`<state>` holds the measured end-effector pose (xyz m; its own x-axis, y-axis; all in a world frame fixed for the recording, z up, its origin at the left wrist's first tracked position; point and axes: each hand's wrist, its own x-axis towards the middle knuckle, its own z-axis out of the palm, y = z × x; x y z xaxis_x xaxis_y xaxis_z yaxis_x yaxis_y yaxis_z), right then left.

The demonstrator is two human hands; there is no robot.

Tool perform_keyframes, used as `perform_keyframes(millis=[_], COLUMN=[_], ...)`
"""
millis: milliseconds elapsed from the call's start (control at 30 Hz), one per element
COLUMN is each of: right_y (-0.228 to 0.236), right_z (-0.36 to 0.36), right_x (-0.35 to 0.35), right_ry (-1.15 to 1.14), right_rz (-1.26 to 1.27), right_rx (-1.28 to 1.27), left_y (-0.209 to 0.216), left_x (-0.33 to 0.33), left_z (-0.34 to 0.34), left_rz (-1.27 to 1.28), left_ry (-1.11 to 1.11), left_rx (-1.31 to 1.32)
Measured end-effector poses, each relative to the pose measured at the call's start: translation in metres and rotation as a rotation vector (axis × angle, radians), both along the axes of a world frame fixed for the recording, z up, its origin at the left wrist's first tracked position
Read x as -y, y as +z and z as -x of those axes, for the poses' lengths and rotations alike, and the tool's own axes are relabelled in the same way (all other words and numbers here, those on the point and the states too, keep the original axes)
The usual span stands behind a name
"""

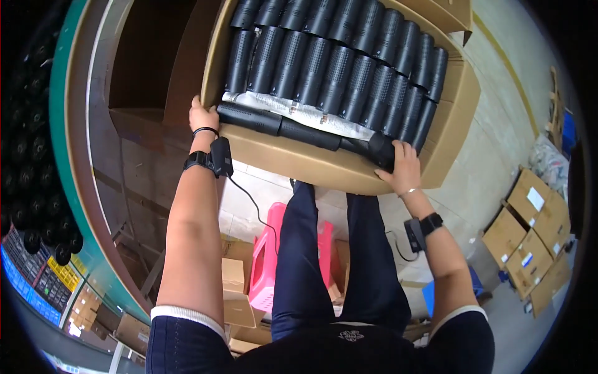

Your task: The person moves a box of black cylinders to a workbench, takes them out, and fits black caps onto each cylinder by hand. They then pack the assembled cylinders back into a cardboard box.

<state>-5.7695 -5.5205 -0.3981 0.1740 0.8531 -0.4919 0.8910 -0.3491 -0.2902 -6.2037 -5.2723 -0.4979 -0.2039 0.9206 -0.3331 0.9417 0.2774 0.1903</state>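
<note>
An open cardboard box (280,148) in front of me holds two rows of black perforated cylinders (311,71), packed side by side. Along its near wall more black cylinders (308,134) lie lengthwise, end to end. Crumpled printed paper (299,113) shows between them and the packed rows. My left hand (204,118) is closed over the box's left edge at the near corner. My right hand (403,167) curls around the end of a dark cylinder (381,151) in the near right corner, its thumb low by the box wall. That cylinder sits tilted across its neighbour.
To the left runs a green-edged curved table (75,168) bearing many black round parts (31,149). A dark open carton (140,124) stands beside it. A pink plastic stool (268,262) is by my legs. Flattened cardboard boxes (532,230) lie at far right.
</note>
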Motion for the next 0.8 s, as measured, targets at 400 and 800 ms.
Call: perform_keyframes(millis=[400, 800], right_y=[-0.02, 0.295], right_z=[-0.053, 0.126], right_x=[0.048, 0.0], right_ry=[0.413, 0.185], right_rz=[0.002, -0.069], right_rx=[0.163, -0.97], left_y=[0.155, 0.378], left_x=[0.275, 0.286], left_z=[-0.118, -0.15], left_rz=[0.056, -0.021], left_ry=[0.16, 0.474], left_rx=[0.727, 1.63])
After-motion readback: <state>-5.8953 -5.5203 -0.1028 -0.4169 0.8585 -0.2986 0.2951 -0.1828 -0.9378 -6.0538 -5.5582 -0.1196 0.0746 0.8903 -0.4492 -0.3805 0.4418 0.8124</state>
